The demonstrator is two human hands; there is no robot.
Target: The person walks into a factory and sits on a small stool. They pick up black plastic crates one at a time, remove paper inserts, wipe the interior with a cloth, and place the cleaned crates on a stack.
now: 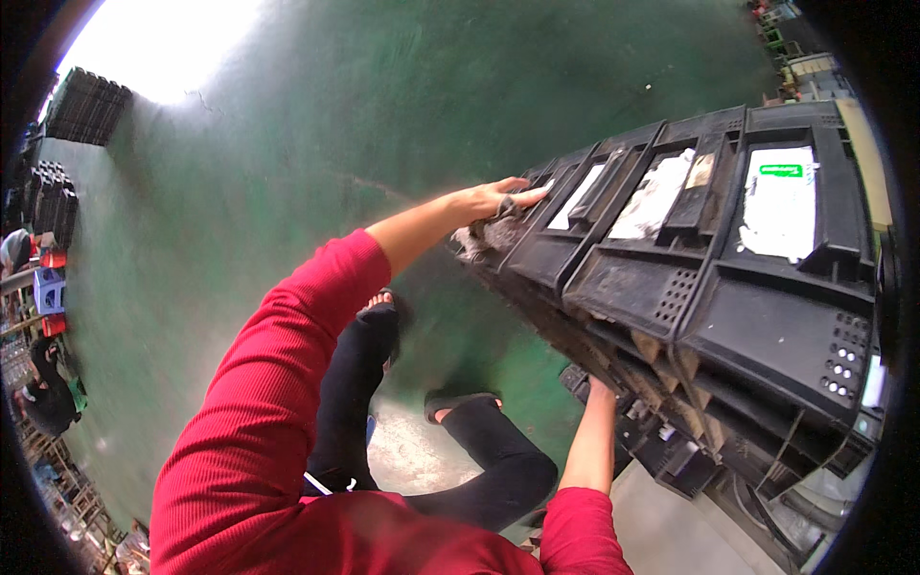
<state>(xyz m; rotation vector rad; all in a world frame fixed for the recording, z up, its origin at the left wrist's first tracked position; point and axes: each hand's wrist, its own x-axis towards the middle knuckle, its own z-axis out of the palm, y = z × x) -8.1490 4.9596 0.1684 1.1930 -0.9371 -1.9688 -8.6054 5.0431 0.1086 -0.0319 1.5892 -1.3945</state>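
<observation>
A stack of black plastic crates (623, 273) fills the right side, dusty and ribbed, with torn white labels (781, 196) on their faces. My left hand (494, 198) reaches to the near left end of the stack and holds a crumpled grey-brown cloth (494, 235) against it. Its fingers lie along the top crate's edge. Lower down, my right hand (601, 391) goes in beside the underside of the stack, next to a small black part (575, 380). The fingers of that hand are mostly hidden by the crates.
Green floor (287, 134) spreads ahead and to the left. Dark stacked crates (86, 107) stand at the far left, near a blue stool (48, 290). Another person (48, 393) in dark clothes is at the left edge. A pale surface (671, 527) with cables lies below the stack.
</observation>
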